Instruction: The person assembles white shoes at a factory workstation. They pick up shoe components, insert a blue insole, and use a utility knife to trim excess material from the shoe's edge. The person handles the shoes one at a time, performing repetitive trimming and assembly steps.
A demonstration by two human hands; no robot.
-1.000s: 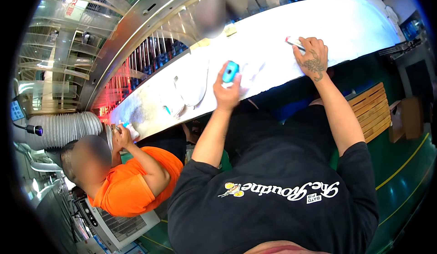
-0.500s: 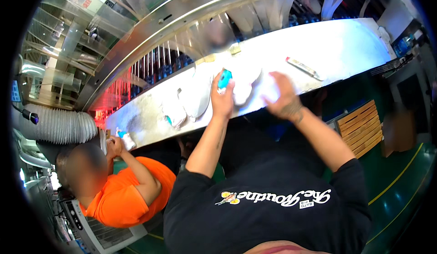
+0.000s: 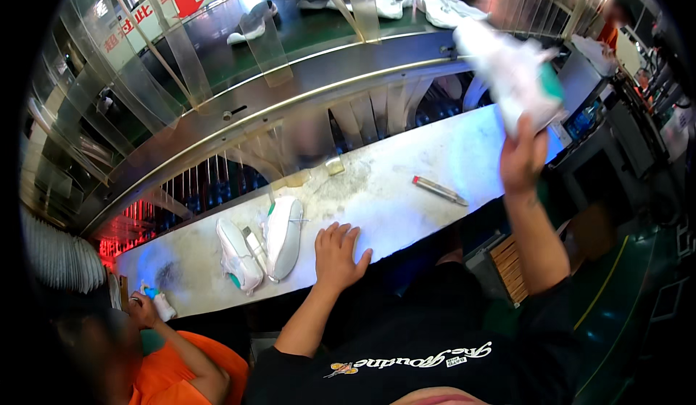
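Note:
My right hand [image 3: 523, 160] is raised at the right, gripping a white shoe [image 3: 511, 79] with a green patch. Motion blurs the shoe, which is held up in front of the machine's metal rail. My left hand [image 3: 337, 254] lies on the near edge of the white worktable [image 3: 377, 213], its fingers apart and nothing in them. Just left of it, a white and grey shoe [image 3: 283, 238] lies sole up on the table. Beside that one lies another white shoe [image 3: 238, 255] with a green patch. A red-ended marker pen [image 3: 439, 190] rests between my two hands.
Behind the table runs a metal rail [image 3: 290, 97] hung with clear plastic strips. Several shoes lie beyond it. At the lower left, a co-worker in orange [image 3: 192, 365] handles a white and blue item [image 3: 159, 302]. A slatted wooden piece [image 3: 510, 269] stands at right.
My left hand has let go of the turquoise-patched thing it held and now lies on the table. My right hand, bare before, has gone up and right with a white shoe. The view has shifted.

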